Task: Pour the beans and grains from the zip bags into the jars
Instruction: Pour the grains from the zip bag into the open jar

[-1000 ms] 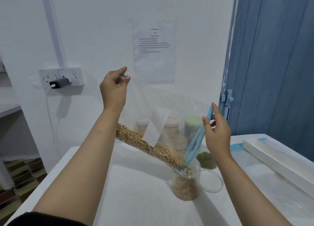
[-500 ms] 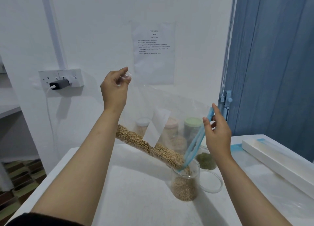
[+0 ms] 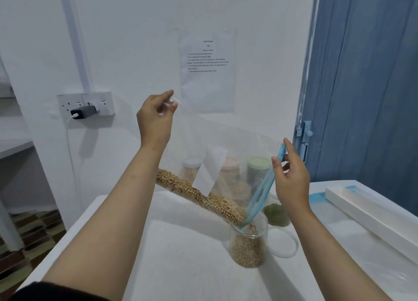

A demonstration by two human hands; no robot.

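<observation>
Now both hands (image 3: 156, 117) tilt the zip bag (image 3: 226, 160) over the jar (image 3: 247, 244)

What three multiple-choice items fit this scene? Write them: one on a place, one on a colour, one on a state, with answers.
1. Where does the bag's open end point?
A. Into the clear jar
B. Onto the table
C. At the socket

2. What colour is the bag's zip strip?
A. Red
B. Blue
C. Black

3. How does the left hand hold the bag?
A. Flat palm beneath it
B. Not touching it
C. Pinching a raised corner

Answers: 1 A, the zip end dips inside the jar's rim, with beans lined up toward it. 2 B, the strip beside the right hand is light blue. 3 C, thumb and fingers close on the corner, high above the jar.
</observation>
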